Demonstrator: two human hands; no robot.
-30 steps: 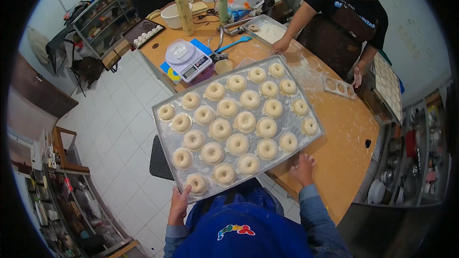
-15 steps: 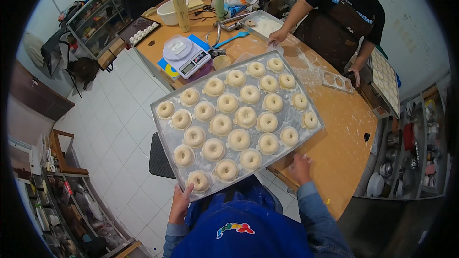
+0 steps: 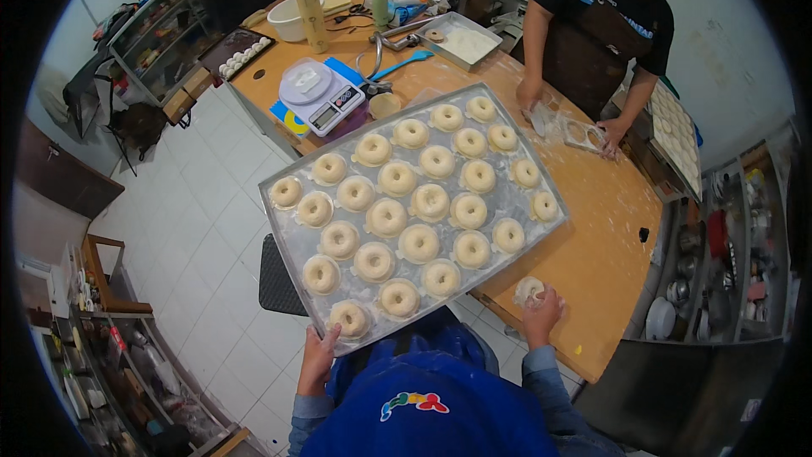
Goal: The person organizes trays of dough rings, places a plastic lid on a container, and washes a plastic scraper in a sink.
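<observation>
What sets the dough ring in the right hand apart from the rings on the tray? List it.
The dough ring in the right hand is single and held over the wooden table; the rings on the tray lie in rows on the metal tray, whose near edge the left hand holds. Both are pale, raw, ring-shaped dough.

White tiled floor (image 3: 203,228), wooden worktable (image 3: 609,228), glass display cabinet (image 3: 161,42), cluttered shelves (image 3: 719,271), pale walls (image 3: 736,34)

Grey scale screen (image 3: 324,117) (rectangular) — tabletop
</observation>
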